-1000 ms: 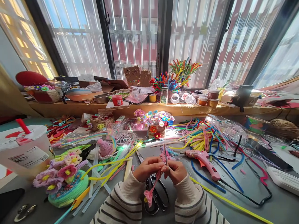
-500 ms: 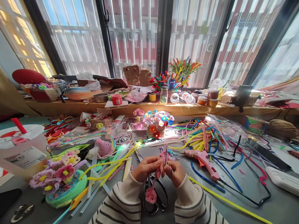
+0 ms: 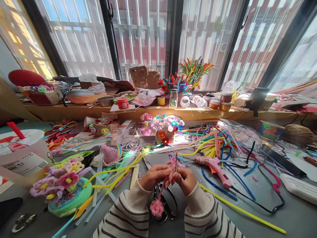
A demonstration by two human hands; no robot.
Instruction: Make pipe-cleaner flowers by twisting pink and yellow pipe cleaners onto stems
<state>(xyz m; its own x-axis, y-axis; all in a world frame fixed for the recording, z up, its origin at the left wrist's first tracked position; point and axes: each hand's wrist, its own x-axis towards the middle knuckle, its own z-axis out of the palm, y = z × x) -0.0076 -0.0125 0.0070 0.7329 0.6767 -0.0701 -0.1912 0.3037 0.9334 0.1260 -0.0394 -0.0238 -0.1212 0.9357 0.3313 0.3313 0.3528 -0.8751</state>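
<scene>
My left hand (image 3: 155, 176) and my right hand (image 3: 184, 178) meet at the middle of the grey table, both pinched on a thin pink pipe cleaner stem (image 3: 162, 186). The stem ends below in a coiled pink flower head (image 3: 157, 207) that hangs between my striped sleeves. Its upper end (image 3: 175, 160) sticks up past my fingers. Black-handled scissors (image 3: 170, 203) lie on the table right under my hands.
A pink glue gun (image 3: 215, 165) with a black cord lies right of my hands beside a heap of coloured pipe cleaners (image 3: 213, 140). Left stand a green yarn base with flowers (image 3: 66, 195) and a drink cup (image 3: 22, 155). The cluttered windowsill (image 3: 158, 110) runs behind.
The pink flower head has turned on its stem between my fingers and hangs a little lower. My hands stay together at the same spot; the camera has tilted slightly.
</scene>
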